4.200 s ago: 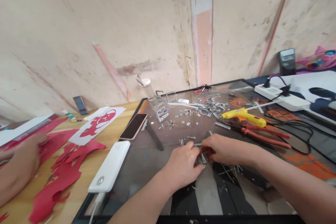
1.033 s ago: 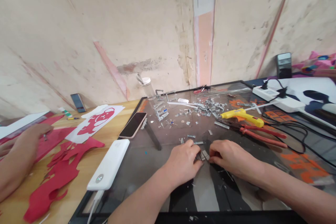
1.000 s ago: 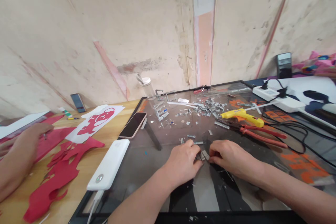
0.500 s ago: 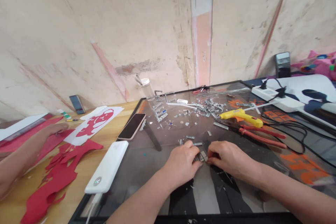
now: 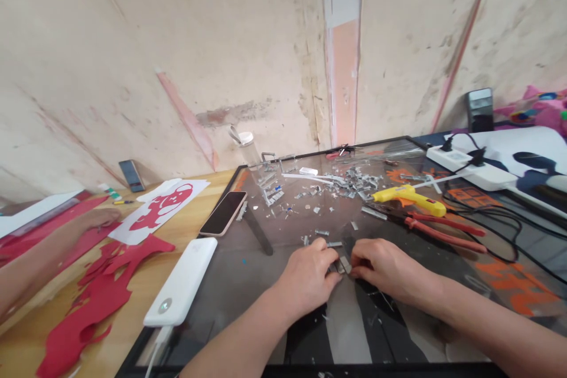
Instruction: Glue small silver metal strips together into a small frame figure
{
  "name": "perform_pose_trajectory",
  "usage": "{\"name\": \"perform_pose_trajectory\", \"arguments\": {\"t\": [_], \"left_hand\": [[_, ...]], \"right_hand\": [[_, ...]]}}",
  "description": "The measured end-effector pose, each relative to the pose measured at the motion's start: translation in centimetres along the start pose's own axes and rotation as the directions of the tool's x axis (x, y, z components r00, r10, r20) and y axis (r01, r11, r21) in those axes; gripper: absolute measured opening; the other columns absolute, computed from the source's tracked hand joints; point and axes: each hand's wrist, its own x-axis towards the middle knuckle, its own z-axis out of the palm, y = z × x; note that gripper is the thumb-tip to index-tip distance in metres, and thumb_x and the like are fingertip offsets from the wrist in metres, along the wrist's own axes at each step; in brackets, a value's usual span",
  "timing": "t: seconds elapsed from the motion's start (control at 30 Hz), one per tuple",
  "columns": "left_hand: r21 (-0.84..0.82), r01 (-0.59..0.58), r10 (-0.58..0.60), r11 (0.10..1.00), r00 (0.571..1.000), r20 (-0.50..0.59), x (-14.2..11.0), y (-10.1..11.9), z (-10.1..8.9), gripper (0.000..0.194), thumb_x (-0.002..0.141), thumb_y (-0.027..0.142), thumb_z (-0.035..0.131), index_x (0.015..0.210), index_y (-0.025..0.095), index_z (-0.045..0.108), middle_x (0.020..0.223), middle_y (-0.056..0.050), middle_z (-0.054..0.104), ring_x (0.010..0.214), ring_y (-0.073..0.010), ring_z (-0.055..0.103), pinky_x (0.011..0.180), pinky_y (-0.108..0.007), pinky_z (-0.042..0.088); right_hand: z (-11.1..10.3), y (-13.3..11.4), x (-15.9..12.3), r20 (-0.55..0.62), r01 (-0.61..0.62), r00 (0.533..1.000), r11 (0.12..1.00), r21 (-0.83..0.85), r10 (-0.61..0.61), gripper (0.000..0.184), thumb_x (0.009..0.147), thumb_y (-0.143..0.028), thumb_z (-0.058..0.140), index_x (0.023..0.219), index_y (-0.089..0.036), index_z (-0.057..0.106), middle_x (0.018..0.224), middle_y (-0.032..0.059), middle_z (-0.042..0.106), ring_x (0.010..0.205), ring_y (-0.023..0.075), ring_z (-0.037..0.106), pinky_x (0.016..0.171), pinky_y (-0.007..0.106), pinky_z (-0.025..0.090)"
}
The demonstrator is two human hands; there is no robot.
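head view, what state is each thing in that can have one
Left hand: fingers bent at small gray pieces, grip unclear
Right hand: fingers curled beside them, grip unclear
Near phone: face up, screen dark
Power bank: cable plugged in
Bottle: upright, lid on
Power strip: two plugs in
Pliers: lying, handles apart
Glue gun: on its side
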Motion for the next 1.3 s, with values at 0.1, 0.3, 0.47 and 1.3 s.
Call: {"name": "perform_pose_trajectory", "arguments": {"t": [0.1, 0.3, 0.47, 1.3], "left_hand": [[0.003, -0.001, 0.001, 1.0, 1.0, -0.003, 0.07, -0.04, 0.06, 0.01, 0.083, 0.029, 0.056, 0.087, 0.02, 0.06, 0.089, -0.001, 0.055, 0.075, -0.0157, 0.058, 0.066, -0.026, 0.045], [-0.007, -0.006, 0.006, 1.0, 1.0, 0.0, -0.02, -0.05, 0.08, 0.013, 0.084, 0.029, 0.056, 0.093, 0.02, 0.059, 0.092, -0.002, 0.056, 0.08, -0.0172, 0.059, 0.07, -0.027, 0.047], [-0.014, 0.008, -0.008, 1.0, 1.0, 0.01, -0.04, -0.02, -0.05, 0.014, 0.084, 0.03, 0.056, 0.094, 0.02, 0.059, 0.093, -0.002, 0.056, 0.08, -0.0173, 0.059, 0.07, -0.028, 0.047], [0.017, 0.015, -0.015, 1.0, 1.0, 0.007, -0.06, 0.22, -0.19, 0.015, 0.082, 0.031, 0.057, 0.092, 0.019, 0.059, 0.092, -0.002, 0.057, 0.08, -0.0189, 0.059, 0.069, -0.03, 0.049]], "right_hand": [[0.0, 0.09, 0.02, -0.003, -0.004, 1.0, 1.0, 0.0, 0.004, 0.011, 0.074, -0.017, 0.055, 0.068, -0.019, 0.064, 0.072, 0.0015, 0.064, 0.067, 0.0149, 0.059, 0.063, 0.023, 0.039], [-0.6, 0.43, 0.01, 0.043, 0.012, 0.999, 0.998, 0.063, -0.014, 0.015, 0.071, -0.014, 0.053, 0.071, -0.019, 0.067, 0.074, 0.0019, 0.067, 0.069, 0.0154, 0.06, 0.065, 0.024, 0.04], [-0.84, 0.58, -0.17, 0.028, -0.008, 1.0, 0.997, 0.075, 0.005, 0.011, 0.07, -0.016, 0.055, 0.073, -0.019, 0.065, 0.071, 0.001, 0.065, 0.065, 0.015, 0.058, 0.06, 0.023, 0.04], [-0.34, 0.52, 0.0, 0.007, 0.044, 0.999, 0.999, -0.011, -0.044, 0.023, 0.072, -0.018, 0.058, 0.093, -0.022, 0.066, 0.079, 0.0007, 0.061, 0.072, 0.017, 0.057, 0.066, 0.027, 0.039]]}}
